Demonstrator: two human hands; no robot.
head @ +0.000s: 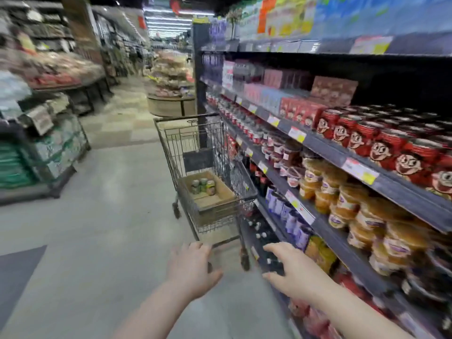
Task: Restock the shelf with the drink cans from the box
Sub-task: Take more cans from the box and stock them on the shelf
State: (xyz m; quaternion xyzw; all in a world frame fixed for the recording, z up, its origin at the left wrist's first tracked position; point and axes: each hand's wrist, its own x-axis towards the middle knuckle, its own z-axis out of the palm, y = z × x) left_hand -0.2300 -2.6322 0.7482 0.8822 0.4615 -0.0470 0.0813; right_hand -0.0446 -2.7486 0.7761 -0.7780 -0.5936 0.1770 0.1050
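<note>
A cardboard box (221,192) lies in the basket of a wire shopping cart (210,216) standing in the aisle beside the shelf. Three green-and-yellow drink cans (203,186) stand upright at the box's far end. My left hand (192,269) reaches forward, empty, fingers spread, below the cart's near end. My right hand (291,271) is also empty with fingers extended, in front of the lowest shelf level. The shelf (342,152) on the right carries red cans with cartoon faces, orange jars and purple packs. The whole view is motion-blurred.
Dark bottles (264,237) stand on the bottom shelf level close to my right hand. A pallet of green packs (41,152) stands at the left. A round produce display (171,94) stands beyond the cart. A dark floor mat (17,272) lies at the lower left.
</note>
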